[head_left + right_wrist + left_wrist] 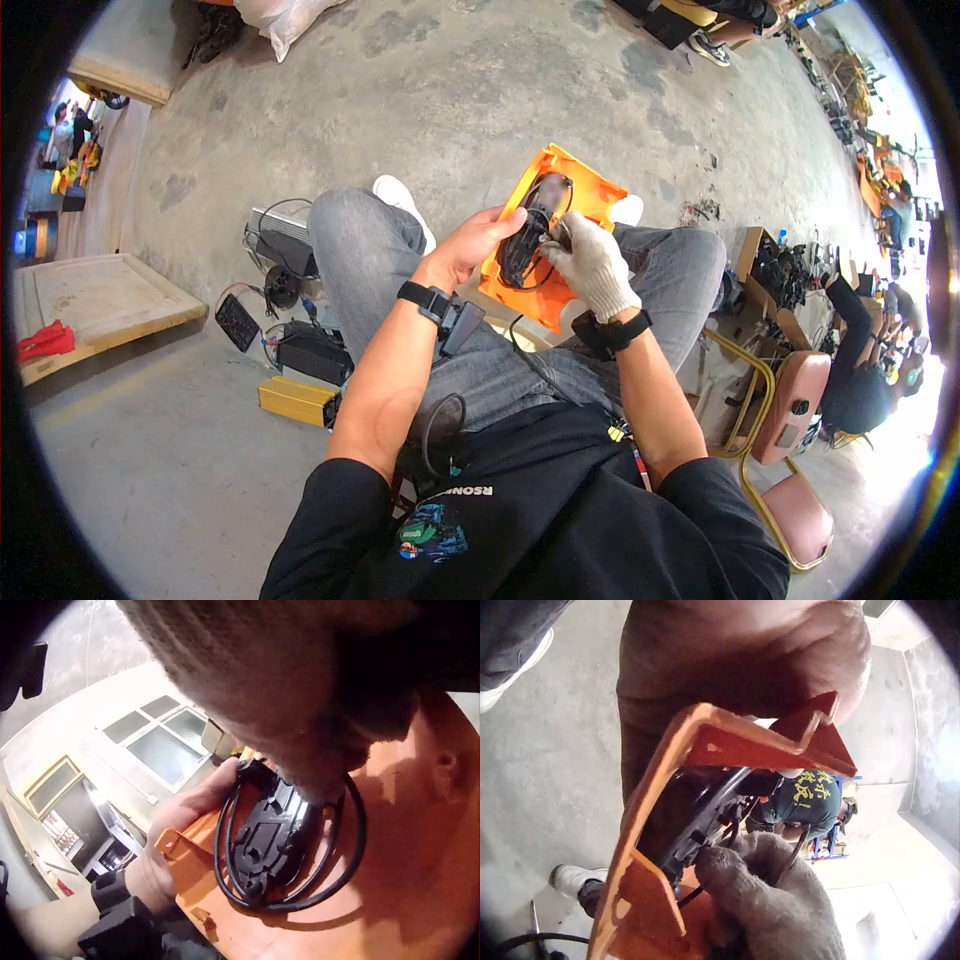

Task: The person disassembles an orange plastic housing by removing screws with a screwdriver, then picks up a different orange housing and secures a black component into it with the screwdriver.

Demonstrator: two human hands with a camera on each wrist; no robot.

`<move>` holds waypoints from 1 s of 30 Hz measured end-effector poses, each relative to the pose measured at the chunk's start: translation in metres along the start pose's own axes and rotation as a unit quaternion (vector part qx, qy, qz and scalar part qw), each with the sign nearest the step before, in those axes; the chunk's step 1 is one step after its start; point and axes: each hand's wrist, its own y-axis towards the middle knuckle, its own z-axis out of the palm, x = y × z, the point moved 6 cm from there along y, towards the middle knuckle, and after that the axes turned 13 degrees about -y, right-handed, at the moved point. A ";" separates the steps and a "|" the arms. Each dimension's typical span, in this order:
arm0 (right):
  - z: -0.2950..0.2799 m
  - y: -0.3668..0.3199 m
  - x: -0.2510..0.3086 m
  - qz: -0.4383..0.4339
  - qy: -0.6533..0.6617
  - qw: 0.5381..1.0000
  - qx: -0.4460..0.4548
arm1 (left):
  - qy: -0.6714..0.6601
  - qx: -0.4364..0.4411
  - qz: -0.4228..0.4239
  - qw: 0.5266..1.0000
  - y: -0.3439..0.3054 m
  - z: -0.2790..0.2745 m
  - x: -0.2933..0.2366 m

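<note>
My bare left hand [468,245] grips the edge of a curved orange plastic cover [600,198], held tilted above my lap. Inside the cover lies a black plastic housing [262,840], with a thin black cable [361,832] looped around it. My right hand [595,268], in a whitish knit glove, bends over the housing with thumb and fingers drawn together. A thin metal piece [798,849] sticks out of the gloved fingers in the left wrist view; its kind is hidden by the glove. In the right wrist view the glove covers the housing's upper end.
On the floor at left are a yellow metal box [297,402], black electrical units [312,352] and a wooden panel [105,300] bearing a red cloth. At right stand a pink chair [795,405] with a gold frame and a cardboard box [752,262] of dark parts.
</note>
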 end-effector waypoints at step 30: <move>-0.028 -0.030 -0.044 0.215 0.203 0.955 -0.019 | -0.134 -0.035 0.066 0.988 -0.005 -0.003 -0.019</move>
